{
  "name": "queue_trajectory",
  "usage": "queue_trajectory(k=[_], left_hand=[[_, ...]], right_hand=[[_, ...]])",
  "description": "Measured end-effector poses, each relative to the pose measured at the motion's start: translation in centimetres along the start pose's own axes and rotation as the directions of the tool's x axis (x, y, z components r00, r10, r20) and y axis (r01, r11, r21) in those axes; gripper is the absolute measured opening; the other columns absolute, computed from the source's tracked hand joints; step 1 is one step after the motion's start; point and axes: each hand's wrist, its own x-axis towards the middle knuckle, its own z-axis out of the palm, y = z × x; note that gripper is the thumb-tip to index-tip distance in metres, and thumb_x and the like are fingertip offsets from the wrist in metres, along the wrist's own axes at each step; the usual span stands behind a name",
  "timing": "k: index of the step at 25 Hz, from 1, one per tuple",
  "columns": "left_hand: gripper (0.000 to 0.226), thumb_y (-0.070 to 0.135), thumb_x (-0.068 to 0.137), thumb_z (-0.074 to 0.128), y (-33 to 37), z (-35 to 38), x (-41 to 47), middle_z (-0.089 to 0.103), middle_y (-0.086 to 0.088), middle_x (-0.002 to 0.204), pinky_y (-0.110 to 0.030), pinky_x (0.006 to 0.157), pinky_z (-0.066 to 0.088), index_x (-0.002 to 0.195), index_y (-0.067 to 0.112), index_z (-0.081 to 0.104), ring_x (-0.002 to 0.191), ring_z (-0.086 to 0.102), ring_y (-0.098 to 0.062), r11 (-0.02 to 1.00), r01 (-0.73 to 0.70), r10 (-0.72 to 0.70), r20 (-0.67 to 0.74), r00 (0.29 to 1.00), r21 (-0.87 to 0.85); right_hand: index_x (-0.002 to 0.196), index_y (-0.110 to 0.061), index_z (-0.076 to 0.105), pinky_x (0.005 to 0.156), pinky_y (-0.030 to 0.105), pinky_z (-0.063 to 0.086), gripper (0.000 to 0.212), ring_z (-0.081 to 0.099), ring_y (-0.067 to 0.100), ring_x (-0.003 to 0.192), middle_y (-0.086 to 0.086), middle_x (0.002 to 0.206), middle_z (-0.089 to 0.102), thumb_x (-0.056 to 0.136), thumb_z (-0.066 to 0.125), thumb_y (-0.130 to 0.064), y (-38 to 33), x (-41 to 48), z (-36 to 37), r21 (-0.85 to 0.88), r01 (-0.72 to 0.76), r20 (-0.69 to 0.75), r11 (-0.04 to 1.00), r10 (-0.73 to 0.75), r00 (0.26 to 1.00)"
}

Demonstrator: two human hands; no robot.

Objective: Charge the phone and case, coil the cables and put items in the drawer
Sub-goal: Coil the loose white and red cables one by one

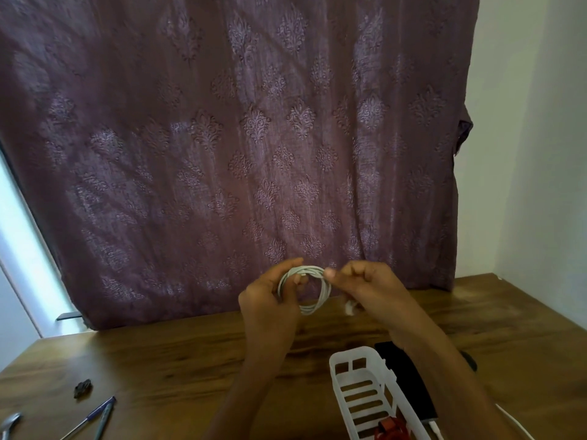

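Coiling step: left hand (270,301) grips the white cable coil (305,289), right hand (365,285) pinches its top strand; next, tuck the loose end hanging below the right grip.

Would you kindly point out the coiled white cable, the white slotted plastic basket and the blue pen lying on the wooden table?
Coiled white cable (308,309): head view, bottom of the loop.
White slotted plastic basket (355,351): head view, far rim.
Blue pen (89,419): head view, middle of the barrel.
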Motion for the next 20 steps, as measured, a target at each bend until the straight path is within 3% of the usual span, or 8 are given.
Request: queue_trajectory(k=[2,4,6,9,12,14,17,20], left_hand=[[0.021,0.002,0.084,0.060,0.1,0.1,0.1,0.074,0.006,0.083,-0.021,0.073,0.056,0.097,0.016,0.069,0.079,0.069,-0.005,0.907,0.291,-0.277,0.089,0.957,-0.304],[0.023,0.001,0.084,0.059,0.3,0.1,0.0,0.074,-0.003,0.090,-0.031,0.077,0.056,0.100,0.018,0.065,0.086,0.069,-0.017,0.785,0.464,-0.404,0.229,0.886,-0.411],[0.032,0.002,0.084,0.060,-0.1,0.1,0.1,0.071,-0.003,0.098,-0.033,0.079,0.054,0.109,0.022,0.060,0.092,0.067,-0.019,0.811,0.493,-0.387,0.343,0.856,-0.313],[0.033,0.009,0.086,0.060,-0.3,-0.2,0.9,0.070,0.000,0.102,-0.029,0.080,0.052,0.112,0.030,0.060,0.097,0.066,-0.017,0.890,0.422,-0.296,0.483,0.824,-0.174],[0.022,0.015,0.089,0.056,0.3,-0.4,1.1,0.073,-0.004,0.100,-0.030,0.084,0.054,0.105,0.024,0.068,0.095,0.068,-0.016,0.937,0.313,-0.205,0.487,0.849,-0.153],[0.021,0.013,0.089,0.054,0.7,-0.5,0.9,0.074,-0.007,0.095,-0.029,0.082,0.056,0.102,0.016,0.070,0.090,0.070,-0.018,0.909,0.356,-0.226,0.459,0.859,-0.217],[0.019,0.012,0.089,0.054,1.2,-0.1,0.5,0.075,-0.008,0.090,-0.029,0.082,0.056,0.099,0.012,0.070,0.086,0.071,-0.020,0.803,0.494,-0.335,0.433,0.837,-0.334],[0.020,0.011,0.088,0.054,1.5,0.3,0.2,0.075,-0.005,0.090,-0.024,0.077,0.056,0.101,0.013,0.069,0.083,0.071,-0.015,0.737,0.535,-0.389,0.389,0.835,-0.412]], right_hand=[[0.083,-0.027,0.064,0.054,0.017,0.040,0.007,0.049,0.002,0.049,-0.012,0.050,0.053,0.081,0.067,-0.033,0.5,0.3,0.0,-0.155,0.131,-0.087,0.979,-0.146,0.985],[0.088,-0.028,0.069,0.066,0.017,0.045,0.007,0.058,0.001,0.064,-0.014,0.067,0.063,0.083,0.065,-0.027,1.0,0.5,0.3,-0.213,0.201,-0.089,0.956,-0.224,0.971],[0.086,-0.024,0.072,0.071,0.019,0.045,0.008,0.060,0.004,0.076,-0.012,0.079,0.065,0.083,0.066,-0.023,1.3,0.5,0.3,-0.250,0.224,-0.108,0.942,-0.257,0.960],[0.086,-0.023,0.073,0.069,0.012,0.038,0.008,0.054,0.009,0.076,-0.010,0.077,0.058,0.081,0.067,-0.022,1.3,0.5,0.0,-0.361,0.264,-0.082,0.894,-0.313,0.946],[0.080,-0.030,0.071,0.077,0.014,0.037,0.004,0.052,0.013,0.082,-0.012,0.079,0.055,0.076,0.071,-0.027,0.7,0.3,0.1,-0.387,0.310,-0.065,0.869,-0.361,0.930],[0.077,-0.034,0.068,0.077,0.018,0.043,0.010,0.050,0.007,0.086,-0.015,0.084,0.050,0.072,0.074,-0.029,0.6,-0.1,0.1,-0.360,0.305,-0.152,0.882,-0.378,0.913],[0.085,-0.023,0.073,0.075,0.022,0.046,0.007,0.053,0.009,0.089,-0.027,0.079,0.053,0.080,0.068,-0.022,1.2,-0.2,0.4,-0.438,0.372,-0.200,0.818,-0.492,0.847],[0.099,-0.018,0.071,0.072,0.010,0.040,0.020,0.051,0.011,0.089,-0.025,0.074,0.052,0.091,0.054,-0.022,1.9,-0.7,1.1,-0.447,0.325,-0.204,0.833,-0.449,0.870]])
